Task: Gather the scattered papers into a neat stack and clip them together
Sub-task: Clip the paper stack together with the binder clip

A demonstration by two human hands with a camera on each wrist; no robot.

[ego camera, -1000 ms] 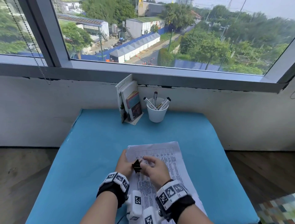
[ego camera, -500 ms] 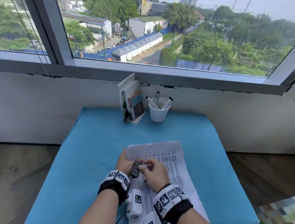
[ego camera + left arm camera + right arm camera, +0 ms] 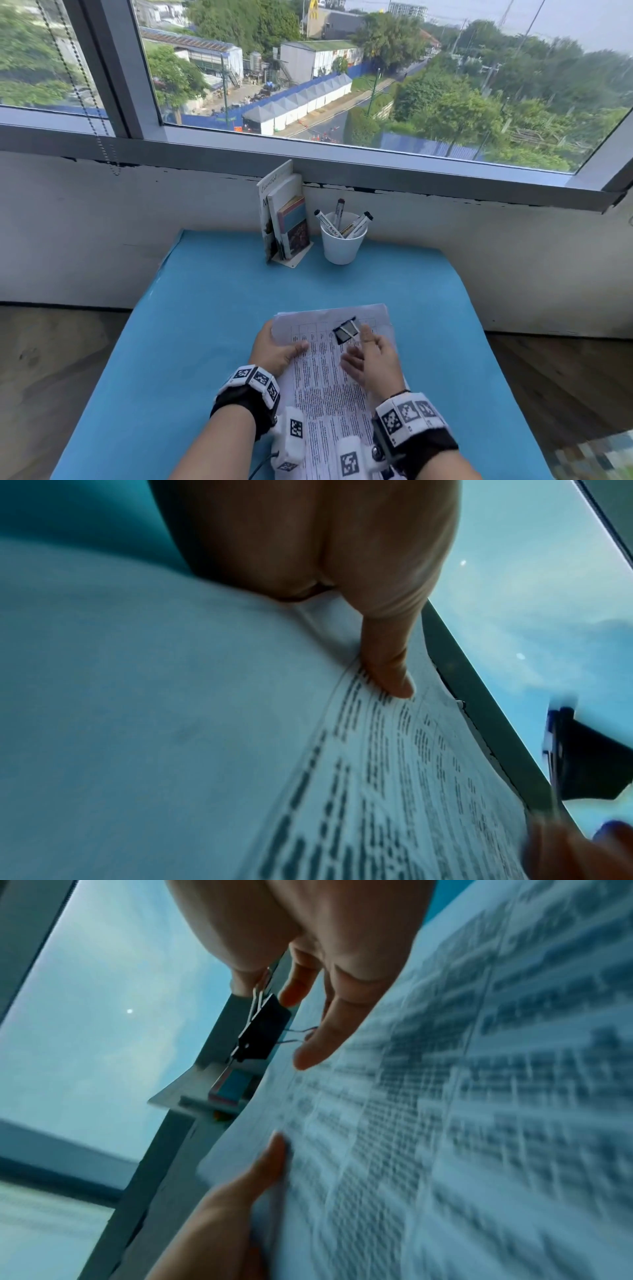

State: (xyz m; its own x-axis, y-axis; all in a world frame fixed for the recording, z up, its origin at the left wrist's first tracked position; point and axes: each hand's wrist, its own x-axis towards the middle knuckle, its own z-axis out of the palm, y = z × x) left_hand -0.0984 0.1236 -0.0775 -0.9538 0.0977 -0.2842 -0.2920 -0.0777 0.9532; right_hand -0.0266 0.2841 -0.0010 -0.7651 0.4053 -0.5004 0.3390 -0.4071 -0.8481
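A stack of printed papers [image 3: 329, 383] lies on the blue table [image 3: 178, 342] in front of me. My left hand [image 3: 291, 346] holds its left edge near the far corner, thumb [image 3: 394, 674] pressed on the top sheet. My right hand [image 3: 359, 339] pinches the wire handles of a black binder clip [image 3: 346, 330] and holds it just above the far end of the stack. In the right wrist view the clip [image 3: 263, 1028] hangs in the air between the fingertips [image 3: 318, 1042], clear of the papers [image 3: 445, 1123]. The clip [image 3: 582, 764] also shows at the right of the left wrist view.
At the table's far edge stand a holder of booklets [image 3: 284, 219] and a white cup of markers [image 3: 342, 240], against the white wall under the window sill [image 3: 342, 161]. Wooden floor [image 3: 51, 359] lies on both sides of the table.
My right hand has carried the clip from beside the left hand forward to the far end of the stack. The left hand now grips the paper's left edge.
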